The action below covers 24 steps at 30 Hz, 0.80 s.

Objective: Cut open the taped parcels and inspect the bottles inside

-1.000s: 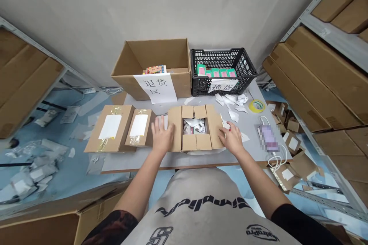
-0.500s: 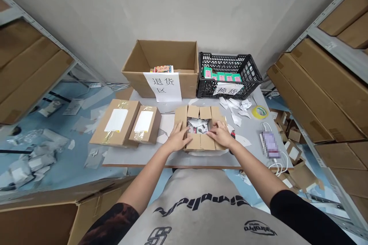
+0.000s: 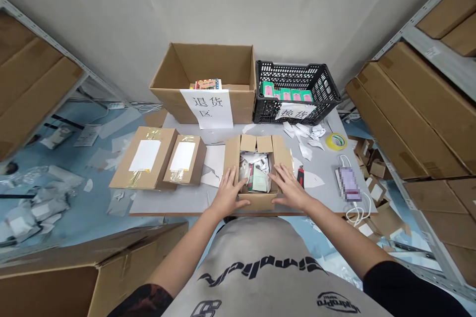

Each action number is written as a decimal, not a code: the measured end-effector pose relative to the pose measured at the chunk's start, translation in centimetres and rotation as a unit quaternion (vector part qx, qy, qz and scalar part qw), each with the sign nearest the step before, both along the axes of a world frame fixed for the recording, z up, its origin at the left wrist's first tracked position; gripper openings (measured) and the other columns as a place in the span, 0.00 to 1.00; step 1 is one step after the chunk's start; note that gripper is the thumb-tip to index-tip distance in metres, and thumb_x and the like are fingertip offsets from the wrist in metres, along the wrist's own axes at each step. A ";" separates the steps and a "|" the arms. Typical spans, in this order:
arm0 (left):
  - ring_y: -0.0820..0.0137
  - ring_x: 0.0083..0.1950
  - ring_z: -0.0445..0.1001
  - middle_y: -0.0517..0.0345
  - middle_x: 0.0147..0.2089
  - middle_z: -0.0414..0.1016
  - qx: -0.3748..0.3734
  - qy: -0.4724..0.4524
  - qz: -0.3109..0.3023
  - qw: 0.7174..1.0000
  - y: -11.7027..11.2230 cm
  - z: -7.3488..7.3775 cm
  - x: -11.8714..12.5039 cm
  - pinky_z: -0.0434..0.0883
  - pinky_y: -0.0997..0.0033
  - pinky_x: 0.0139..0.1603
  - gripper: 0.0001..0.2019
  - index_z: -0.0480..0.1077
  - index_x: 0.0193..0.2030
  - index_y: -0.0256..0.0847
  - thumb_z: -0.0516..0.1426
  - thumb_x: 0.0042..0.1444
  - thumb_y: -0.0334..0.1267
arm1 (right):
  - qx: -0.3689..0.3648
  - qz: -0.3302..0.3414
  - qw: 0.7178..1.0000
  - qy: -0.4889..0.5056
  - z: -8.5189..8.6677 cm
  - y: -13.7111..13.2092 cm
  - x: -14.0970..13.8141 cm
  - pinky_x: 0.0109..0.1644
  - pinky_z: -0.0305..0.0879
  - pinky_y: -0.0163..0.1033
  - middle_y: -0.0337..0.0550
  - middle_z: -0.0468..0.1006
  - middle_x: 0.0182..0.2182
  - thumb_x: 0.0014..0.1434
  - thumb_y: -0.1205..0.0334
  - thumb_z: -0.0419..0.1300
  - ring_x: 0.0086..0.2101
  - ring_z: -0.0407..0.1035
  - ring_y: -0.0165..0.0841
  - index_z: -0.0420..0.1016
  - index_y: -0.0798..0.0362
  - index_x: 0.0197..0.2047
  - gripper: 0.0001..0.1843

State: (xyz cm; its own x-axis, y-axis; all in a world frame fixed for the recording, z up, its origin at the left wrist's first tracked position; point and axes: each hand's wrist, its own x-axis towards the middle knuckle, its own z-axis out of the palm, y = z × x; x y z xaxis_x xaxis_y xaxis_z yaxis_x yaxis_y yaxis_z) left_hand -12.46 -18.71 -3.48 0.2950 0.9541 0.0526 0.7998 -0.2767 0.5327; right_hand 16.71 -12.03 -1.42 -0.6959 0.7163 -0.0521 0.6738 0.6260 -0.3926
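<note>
An opened cardboard box [image 3: 256,202] stands at the table's front edge with its flaps folded outward. Inside lie crumpled white paper [image 3: 256,157] and a pale green flat item [image 3: 260,182], whose kind I cannot make out. My left hand [image 3: 227,193] rests on the left flap and near corner, fingers spread. On the opposite side my right hand [image 3: 290,188] lies on the right flap, its fingers spread too. A red and black box cutter [image 3: 300,177] lies just right of the box, partly hidden.
Two taped cartons [image 3: 128,158] [image 3: 197,166] with white labels stand to the left. Behind are a large open carton [image 3: 167,104] and a black plastic crate [image 3: 320,104] holding green boxes [image 3: 285,94]. To the right are paper scraps [image 3: 305,151], yellow tape [image 3: 335,141] and a phone [image 3: 348,183] with a cable.
The near flaps have been folded down outward, so more of the contents shows. Both hands have shifted toward me along the sides. More of the box cutter is visible.
</note>
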 end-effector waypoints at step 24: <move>0.46 0.74 0.43 0.52 0.76 0.35 0.070 0.011 0.014 0.997 -0.6 -1.1 0.4 0.56 0.40 0.68 0.11 0.75 0.40 0.42 0.65 0.51 0.40 | 0.180 0.097 0.971 -0.125 2.3 10.7 -9.5 0.68 0.42 0.56 0.57 0.49 0.70 0.63 0.63 0.51 0.67 0.46 0.49 0.52 0.57 0.71 0.34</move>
State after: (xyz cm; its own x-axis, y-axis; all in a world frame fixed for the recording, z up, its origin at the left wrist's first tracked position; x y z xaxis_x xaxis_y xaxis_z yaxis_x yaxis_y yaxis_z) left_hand -12.07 -19.27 -4.55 0.2712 0.9457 0.1790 0.8195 -0.3244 0.4725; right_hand 7.24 -1.34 0.89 -0.8176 0.5757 -0.0076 0.5751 0.8173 0.0368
